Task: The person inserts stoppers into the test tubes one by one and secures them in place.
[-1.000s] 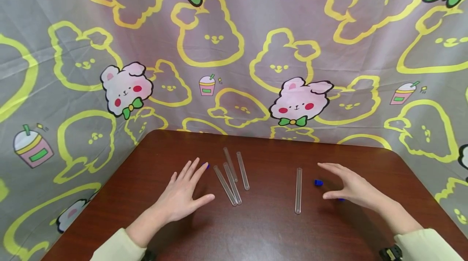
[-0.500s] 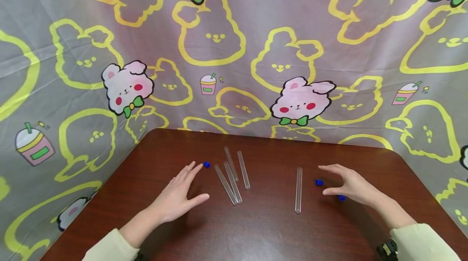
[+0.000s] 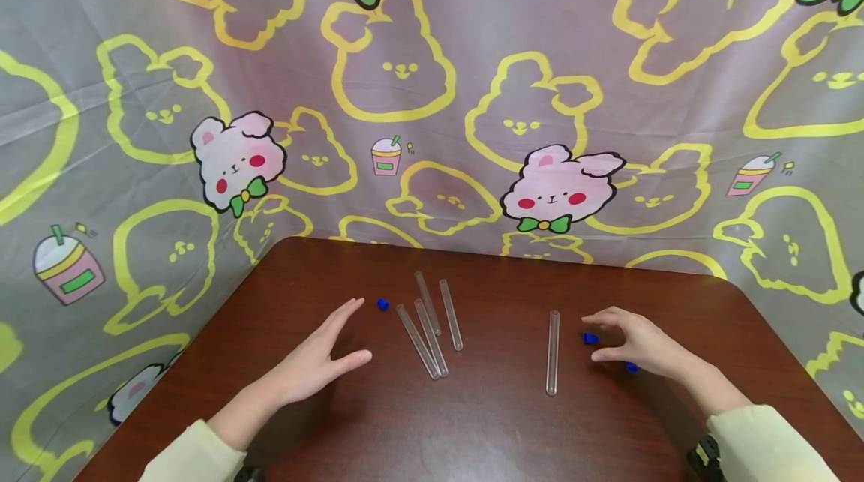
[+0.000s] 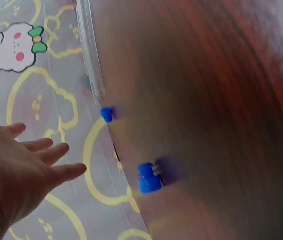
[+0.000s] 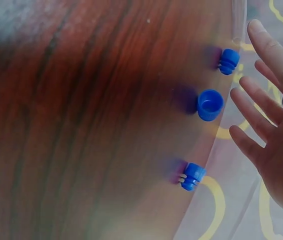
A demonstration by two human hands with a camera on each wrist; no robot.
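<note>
My left hand [image 3: 317, 362] hovers over the left of the table with its fingers extended and holds nothing. Just past its fingertips lies a blue cap [image 3: 382, 304]; the left wrist view also has a nearer blue cap [image 4: 149, 178]. Several clear test tubes [image 3: 418, 342] lie loosely grouped to the right of this hand, two of them side by side. One more test tube [image 3: 553, 353] lies apart, left of my right hand [image 3: 637, 343]. That hand is spread above a blue cap [image 3: 590, 339], gripping nothing. Three caps appear in the right wrist view, one with its hollow end [image 5: 210, 105] showing.
A dark brown wooden table [image 3: 472, 429] carries everything. Behind and beside it hangs a grey curtain [image 3: 432, 145] printed with yellow outlines and white rabbits. A dark device [image 3: 705, 456] sits at the right sleeve cuff.
My left hand has drawn back to the left, away from the tubes, uncovering the blue cap. My right hand has shifted slightly left over its cap. Tubes and caps lie as before.
</note>
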